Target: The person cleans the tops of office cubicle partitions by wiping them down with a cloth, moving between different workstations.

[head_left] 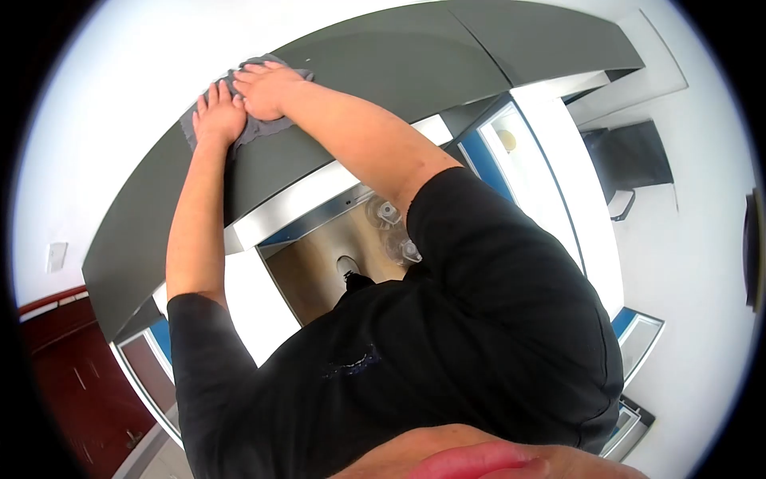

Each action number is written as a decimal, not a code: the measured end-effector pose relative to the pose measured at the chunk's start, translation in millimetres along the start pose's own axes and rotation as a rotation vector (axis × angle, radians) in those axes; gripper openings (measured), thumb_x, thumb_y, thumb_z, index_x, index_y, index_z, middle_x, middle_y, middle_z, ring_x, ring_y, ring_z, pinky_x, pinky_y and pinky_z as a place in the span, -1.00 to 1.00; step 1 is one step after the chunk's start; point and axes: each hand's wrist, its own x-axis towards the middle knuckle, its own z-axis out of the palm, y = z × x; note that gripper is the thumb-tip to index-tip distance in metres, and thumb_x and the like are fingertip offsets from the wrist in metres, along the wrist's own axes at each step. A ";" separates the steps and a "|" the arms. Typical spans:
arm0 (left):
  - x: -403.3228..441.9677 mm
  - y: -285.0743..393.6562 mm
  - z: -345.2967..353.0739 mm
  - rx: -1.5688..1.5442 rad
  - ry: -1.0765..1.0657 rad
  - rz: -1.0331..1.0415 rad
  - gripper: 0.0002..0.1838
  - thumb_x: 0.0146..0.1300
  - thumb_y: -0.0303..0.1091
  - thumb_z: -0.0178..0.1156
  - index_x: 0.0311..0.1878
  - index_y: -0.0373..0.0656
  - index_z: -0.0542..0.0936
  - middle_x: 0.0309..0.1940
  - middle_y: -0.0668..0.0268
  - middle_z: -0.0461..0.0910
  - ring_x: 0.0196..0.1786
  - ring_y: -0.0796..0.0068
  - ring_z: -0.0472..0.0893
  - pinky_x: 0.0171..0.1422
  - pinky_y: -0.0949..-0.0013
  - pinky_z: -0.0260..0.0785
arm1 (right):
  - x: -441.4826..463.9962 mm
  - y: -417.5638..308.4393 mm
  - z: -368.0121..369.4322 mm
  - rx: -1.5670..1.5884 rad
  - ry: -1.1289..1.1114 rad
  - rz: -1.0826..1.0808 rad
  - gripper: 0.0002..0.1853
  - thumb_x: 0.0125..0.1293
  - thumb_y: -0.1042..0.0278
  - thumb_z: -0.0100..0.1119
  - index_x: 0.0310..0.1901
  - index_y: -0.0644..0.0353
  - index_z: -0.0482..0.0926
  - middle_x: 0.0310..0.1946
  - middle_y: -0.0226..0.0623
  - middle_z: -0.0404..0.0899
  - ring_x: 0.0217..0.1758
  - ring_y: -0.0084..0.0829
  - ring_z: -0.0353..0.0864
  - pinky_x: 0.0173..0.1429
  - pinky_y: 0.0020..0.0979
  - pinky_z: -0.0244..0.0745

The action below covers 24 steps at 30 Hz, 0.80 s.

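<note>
A grey cloth (254,131) lies bunched on a long dark grey countertop (391,60), close to the white wall. My left hand (219,120) presses flat on the cloth with its fingers stretched toward the wall. Just to its right, my right hand (267,89) also lies flat on the cloth, fingers spread. The two hands nearly touch at the thumbs. Neither is wrapped around the cloth, and parts of it are hidden under the palms.
Below the counter, a white cabinet door (259,299) stands to the left, and a white door with a blue-edged panel (550,172) swings out at right. Clear round objects (391,215) sit low near my shoe (347,267). A dark red door (88,383) is at lower left.
</note>
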 end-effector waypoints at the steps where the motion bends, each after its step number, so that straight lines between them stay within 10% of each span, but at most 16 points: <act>1: 7.3 31.7 -1.9 -0.010 -0.006 0.035 -0.25 0.64 0.10 -0.28 0.79 0.07 -0.01 0.82 0.31 -0.12 0.82 0.02 -0.11 0.82 -0.16 -0.19 | -13.0 26.1 -4.4 0.007 0.016 0.031 -0.33 0.68 -0.03 -0.31 0.70 0.03 0.18 0.79 -0.40 -0.05 0.85 -0.34 -0.12 0.85 -0.12 -0.22; 8: 29.5 298.9 -20.2 -0.035 0.081 0.296 -0.23 0.63 0.17 -0.27 0.78 0.06 0.02 0.81 0.29 -0.06 0.80 -0.01 -0.02 0.80 -0.19 -0.10 | -146.5 246.2 -54.9 -0.145 -0.013 0.423 -0.26 0.67 -0.19 -0.32 0.73 -0.01 0.09 0.81 -0.42 -0.11 0.85 -0.30 -0.16 0.83 -0.05 -0.19; 12: 4.0 435.0 -40.1 -0.102 0.102 0.459 -0.24 0.60 0.13 -0.22 0.76 0.06 0.11 0.81 0.31 -0.05 0.81 0.08 -0.04 0.81 -0.11 -0.14 | -243.7 344.0 -92.3 -0.069 0.017 0.586 -0.19 0.66 -0.22 -0.27 0.68 0.27 0.17 0.77 -0.11 0.00 0.84 -0.16 -0.10 0.83 -0.07 -0.18; 14: 1.0 483.8 -39.6 -0.205 0.283 0.526 -0.30 0.63 0.10 -0.08 0.62 -0.17 0.36 0.64 -0.02 0.31 0.68 0.06 0.29 0.72 -0.02 0.12 | -272.2 388.1 -82.9 -0.177 0.003 0.672 -0.22 0.67 -0.29 -0.33 0.75 -0.05 0.03 0.81 -0.42 -0.16 0.85 -0.29 -0.17 0.83 -0.05 -0.15; 16: -0.3 518.2 -49.1 -0.178 0.086 0.496 -0.25 0.60 0.13 -0.23 0.77 0.10 0.11 0.81 0.35 -0.05 0.82 0.12 -0.06 0.82 -0.09 -0.19 | -295.7 405.6 -88.6 -0.152 0.003 0.702 -0.21 0.66 -0.32 -0.34 0.75 -0.07 0.02 0.81 -0.43 -0.18 0.86 -0.29 -0.18 0.83 -0.03 -0.17; 24: -80.4 522.0 -44.8 -0.230 0.056 0.408 -0.28 0.61 0.11 -0.26 0.77 0.18 0.11 0.81 0.32 -0.04 0.82 0.10 -0.08 0.83 -0.09 -0.24 | -327.7 364.0 -102.0 -0.091 -0.003 0.834 -0.14 0.66 -0.29 -0.31 0.74 0.16 -0.02 0.81 -0.18 -0.22 0.86 -0.13 -0.26 0.84 -0.07 -0.27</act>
